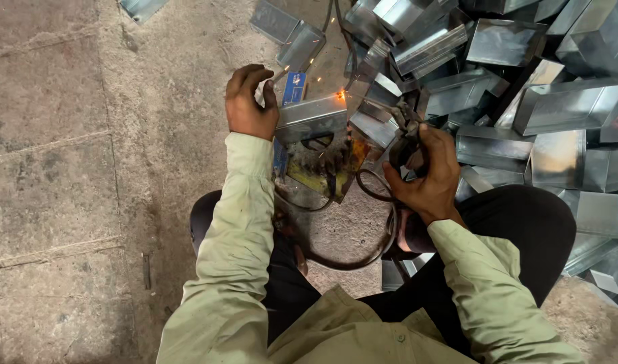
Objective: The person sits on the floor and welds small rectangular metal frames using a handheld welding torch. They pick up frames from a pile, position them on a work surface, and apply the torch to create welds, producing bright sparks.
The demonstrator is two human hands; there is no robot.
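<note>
Bare hands close to the sparks

A folded metal box (312, 116) is held over the floor (66, 168), just in front of the knees, and sparks (338, 96) are seen at its upper right corner. The box is steadied by the left hand (250, 102), whose fingers are curled over its left edge. A dark welding tool (405, 135) is grasped in the clenched fingers of the right hand (427, 176), its tip brought against the box at the spark. A black cable (363, 253) is looped down between the legs.

Burns could be caused by sparks landing on the uncovered hands or the pale green sleeves (238, 229), since no gloves are seen. The box could heat up and be let slip by the left hand, so that the seam is spoiled. The cable could be snagged by a knee and the tool pulled off its point. Cuts could be caused by the sharp edges in the pile of metal boxes (524, 87) heaped close on the right
</note>
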